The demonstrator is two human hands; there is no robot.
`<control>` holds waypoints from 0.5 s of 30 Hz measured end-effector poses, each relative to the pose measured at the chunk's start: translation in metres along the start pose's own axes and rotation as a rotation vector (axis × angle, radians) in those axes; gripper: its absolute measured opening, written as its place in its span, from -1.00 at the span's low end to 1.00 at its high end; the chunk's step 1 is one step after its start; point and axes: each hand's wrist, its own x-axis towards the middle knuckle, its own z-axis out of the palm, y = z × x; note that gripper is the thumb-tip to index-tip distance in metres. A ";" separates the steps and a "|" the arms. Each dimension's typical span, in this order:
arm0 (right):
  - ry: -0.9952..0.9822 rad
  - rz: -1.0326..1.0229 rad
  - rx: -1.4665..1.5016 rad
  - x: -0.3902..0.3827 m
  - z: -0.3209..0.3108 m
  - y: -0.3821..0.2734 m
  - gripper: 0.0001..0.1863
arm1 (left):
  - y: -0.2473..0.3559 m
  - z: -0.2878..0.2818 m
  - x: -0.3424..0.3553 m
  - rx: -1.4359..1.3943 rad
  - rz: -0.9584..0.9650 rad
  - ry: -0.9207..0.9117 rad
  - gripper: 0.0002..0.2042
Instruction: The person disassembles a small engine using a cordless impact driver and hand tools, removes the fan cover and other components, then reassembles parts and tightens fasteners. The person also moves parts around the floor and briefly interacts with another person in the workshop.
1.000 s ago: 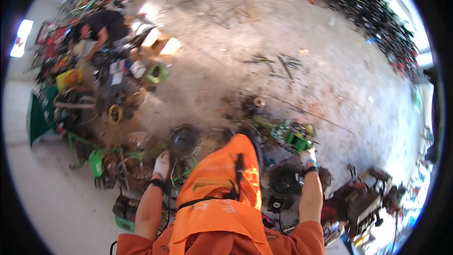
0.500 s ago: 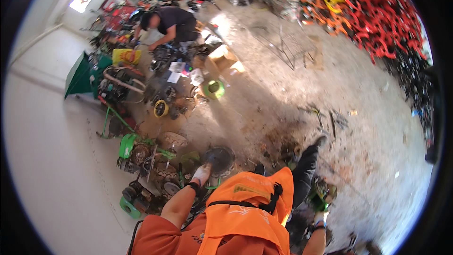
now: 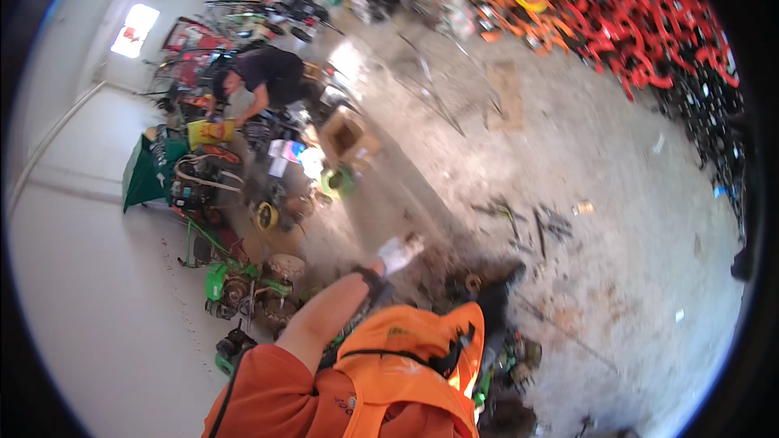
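My left hand (image 3: 398,253) reaches out over the dirty concrete floor (image 3: 414,178) in a pale glove with dark-stained fingertips, a dark band at the wrist. It is blurred, so its grip is unclear. Below it and to the right lie dark metal parts (image 3: 471,282) beside my dark-trousered leg and boot (image 3: 507,280). My orange vest (image 3: 410,341) fills the lower middle and hides my right hand. Green machinery with dark parts (image 3: 503,365) shows at the vest's right edge.
A co-worker (image 3: 268,77) bends over clutter at upper left, near an open cardboard box (image 3: 345,136). Green machines (image 3: 235,284) line the white wall (image 3: 89,292). Loose tools (image 3: 542,227) lie on the floor. Red, yellow and black parts (image 3: 633,24) are heaped at upper right.
My view has swung leftward since a second ago. My left arm has lifted from the dark disc to reach forward and right. My right hand has dropped out of sight.
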 end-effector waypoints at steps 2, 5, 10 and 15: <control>-0.037 -0.149 -0.127 -0.029 -0.013 -0.016 -0.33 | 0.007 0.011 0.017 0.669 0.208 0.040 -0.59; -0.102 0.004 -0.003 -0.036 -0.059 -0.058 -0.26 | 0.005 0.017 0.035 0.300 0.093 -0.001 -0.51; -0.065 0.180 0.120 -0.022 -0.123 -0.115 -0.31 | 0.018 0.013 0.041 -0.175 -0.526 -0.006 -0.38; 0.075 0.308 0.497 -0.041 -0.099 -0.146 -0.28 | 0.060 0.002 0.060 0.096 -0.435 -0.172 -0.37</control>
